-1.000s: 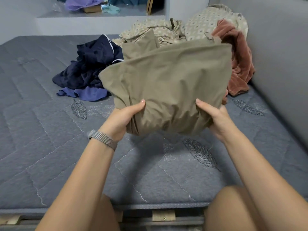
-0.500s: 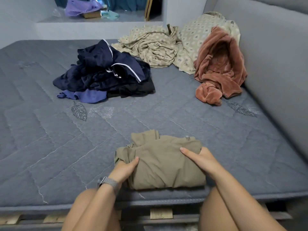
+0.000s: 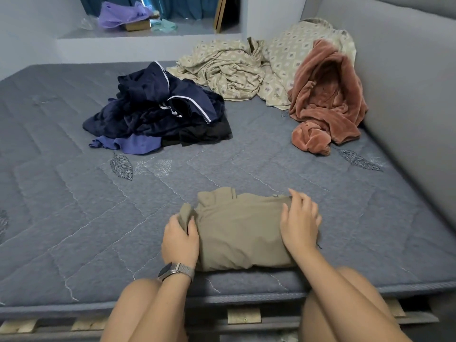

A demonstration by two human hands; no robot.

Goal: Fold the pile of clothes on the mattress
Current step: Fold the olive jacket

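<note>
A folded khaki garment [image 3: 240,233] lies on the grey quilted mattress [image 3: 74,218] near its front edge. My left hand [image 3: 180,239] grips a bunched fold at the garment's left side, fingers curled round the cloth. My right hand [image 3: 299,222] rests on the garment's right end, fingers spread and slightly bent over its edge. Farther back a pile of dark navy clothes [image 3: 158,112] sits left of centre, with a purple piece [image 3: 133,144] sticking out below it.
A rust-pink fleece garment [image 3: 325,102] lies at the right by the grey padded wall [image 3: 407,82]. A crumpled beige patterned sheet [image 3: 237,67] fills the back. Behind the mattress a ledge [image 3: 148,35] holds a purple cloth. My bare knees are below the mattress edge.
The khaki garment came down from mid-air onto the mattress. Since then my left hand took hold of its left fold and my right hand slid onto its right end.
</note>
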